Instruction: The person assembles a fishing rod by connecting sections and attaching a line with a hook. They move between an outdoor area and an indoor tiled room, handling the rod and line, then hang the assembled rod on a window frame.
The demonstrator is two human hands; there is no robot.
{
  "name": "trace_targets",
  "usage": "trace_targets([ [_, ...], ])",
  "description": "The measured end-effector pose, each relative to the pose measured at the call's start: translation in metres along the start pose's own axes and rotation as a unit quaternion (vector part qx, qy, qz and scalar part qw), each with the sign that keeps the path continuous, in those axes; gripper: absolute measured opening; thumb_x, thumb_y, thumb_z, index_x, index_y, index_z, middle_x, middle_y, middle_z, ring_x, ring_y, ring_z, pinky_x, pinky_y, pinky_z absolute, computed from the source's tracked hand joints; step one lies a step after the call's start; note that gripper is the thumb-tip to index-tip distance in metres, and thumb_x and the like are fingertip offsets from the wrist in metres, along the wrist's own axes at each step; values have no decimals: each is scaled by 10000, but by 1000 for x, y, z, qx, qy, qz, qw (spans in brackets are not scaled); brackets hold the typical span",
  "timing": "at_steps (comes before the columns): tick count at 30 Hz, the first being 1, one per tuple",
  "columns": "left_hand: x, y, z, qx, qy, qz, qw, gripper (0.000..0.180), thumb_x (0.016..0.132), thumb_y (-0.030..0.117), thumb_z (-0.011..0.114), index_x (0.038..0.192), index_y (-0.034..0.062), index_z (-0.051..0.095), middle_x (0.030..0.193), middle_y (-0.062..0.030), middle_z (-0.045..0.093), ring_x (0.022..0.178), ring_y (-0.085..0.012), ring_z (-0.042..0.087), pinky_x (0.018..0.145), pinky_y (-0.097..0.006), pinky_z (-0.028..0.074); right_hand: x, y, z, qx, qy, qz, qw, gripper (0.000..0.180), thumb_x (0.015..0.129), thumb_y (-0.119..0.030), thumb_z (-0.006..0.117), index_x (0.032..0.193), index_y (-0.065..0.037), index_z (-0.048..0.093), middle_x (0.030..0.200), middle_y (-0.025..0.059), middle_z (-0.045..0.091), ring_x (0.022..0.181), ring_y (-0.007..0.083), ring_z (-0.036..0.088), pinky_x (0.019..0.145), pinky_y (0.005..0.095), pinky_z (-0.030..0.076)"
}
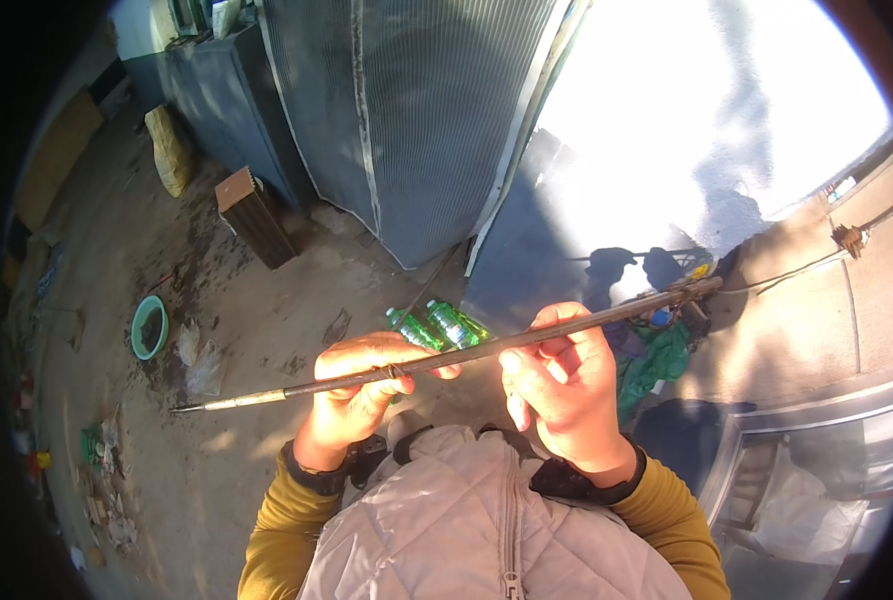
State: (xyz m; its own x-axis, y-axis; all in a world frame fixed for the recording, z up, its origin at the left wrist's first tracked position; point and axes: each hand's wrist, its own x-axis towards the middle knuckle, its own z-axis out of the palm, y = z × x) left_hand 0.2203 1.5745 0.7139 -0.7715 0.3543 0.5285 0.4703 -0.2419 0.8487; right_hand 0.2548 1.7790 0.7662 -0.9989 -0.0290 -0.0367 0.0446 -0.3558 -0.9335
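A long, thin dark stick (446,357) slants across in front of me, its right end higher. Toward its left end it has a pale section and a dark pointed tip; the right end looks rough. My left hand (351,385) is closed around it, index finger stretched behind the shaft and thumb below. Close to those fingers, something thin is wound about the shaft. Further right, my right hand (571,390) grips the stick with curled fingers, partly hidden behind it, the thumb against its lower edge. Beyond the stick, two green-filled bottles (451,325) lie on the ground.
A ribbed grey panel (436,120) stands ahead, beside a sunlit white wall (656,130). A brown box (256,218), a yellowish sack (169,150) and a turquoise basin (150,327) are at left. Green plastic (656,365) lies at right, above a framed glass pane (816,490).
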Motion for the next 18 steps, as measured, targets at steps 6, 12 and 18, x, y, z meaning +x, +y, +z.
trace_targets([
  [6,2,-1,1,-17,-17,-14,1000,335,918,272,605,1033,-39,650,904,-137,709,820,-233,677,733,-332,523,-2,1,0,-6,26,-15,1000,297,827,82,610,998,-39,401,767,58,538,518,63,495,385,213,394],
  [12,2,-8,5,-42,-18,-61,997,356,921,284,603,1059,-42,637,925,-145,707,850,-208,665,740,-316,522,-2,3,-3,3,34,-19,999,383,830,89,598,1071,-68,346,767,70,544,510,73,496,385,212,387],
  [18,10,-18,15,-98,-34,-39,994,328,942,243,576,1075,-53,624,952,-156,701,889,-227,666,800,-331,522,1,5,-6,-27,41,-43,998,492,810,94,626,1114,-111,299,787,68,565,535,78,516,390,205,382],
])
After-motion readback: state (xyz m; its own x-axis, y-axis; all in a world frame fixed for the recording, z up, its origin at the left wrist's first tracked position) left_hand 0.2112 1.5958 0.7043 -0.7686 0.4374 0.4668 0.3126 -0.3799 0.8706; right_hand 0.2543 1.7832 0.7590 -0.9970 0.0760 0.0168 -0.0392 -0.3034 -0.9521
